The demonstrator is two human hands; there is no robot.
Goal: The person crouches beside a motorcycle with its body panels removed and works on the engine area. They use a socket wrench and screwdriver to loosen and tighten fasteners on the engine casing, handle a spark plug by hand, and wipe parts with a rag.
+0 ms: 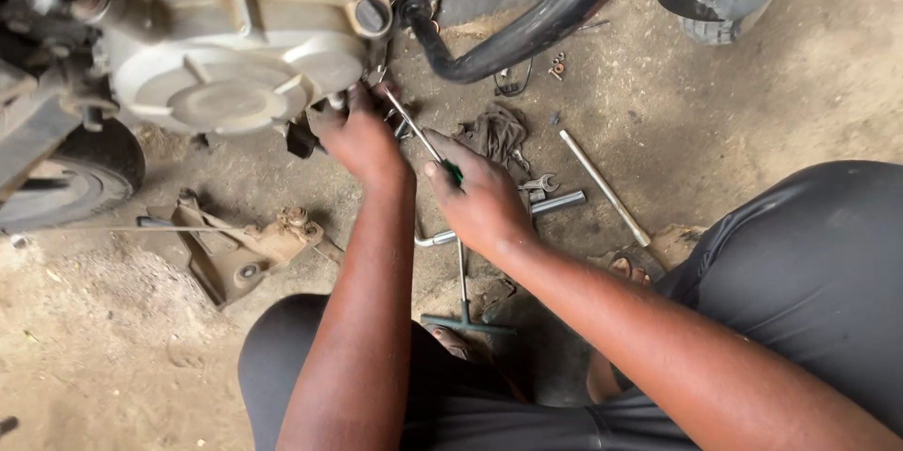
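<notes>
fingers [442,167] of the right hand [480,202] are closed around the green handle of a thin metal screwdriver [414,131], grasping it firmly. the long axis of this tool runs on a diagonal, from the right hand up and to the left, and its tip ends at the lower edge of the dirty cream-coloured metal engine cover [235,65]. the left hand [362,141] is the nearer one to that place: it lies just at the tip, its fingers curled in under the cover, but what they pinch is hidden, so i cannot tell. behind the hands, on the dusty concrete floor [752,122], lie a grey oily rag [494,131], a small open spanner [539,184], a long steel tube [604,188], a t-shaped wrench [466,319] and a loose brown metal bracket [240,249].
</notes>
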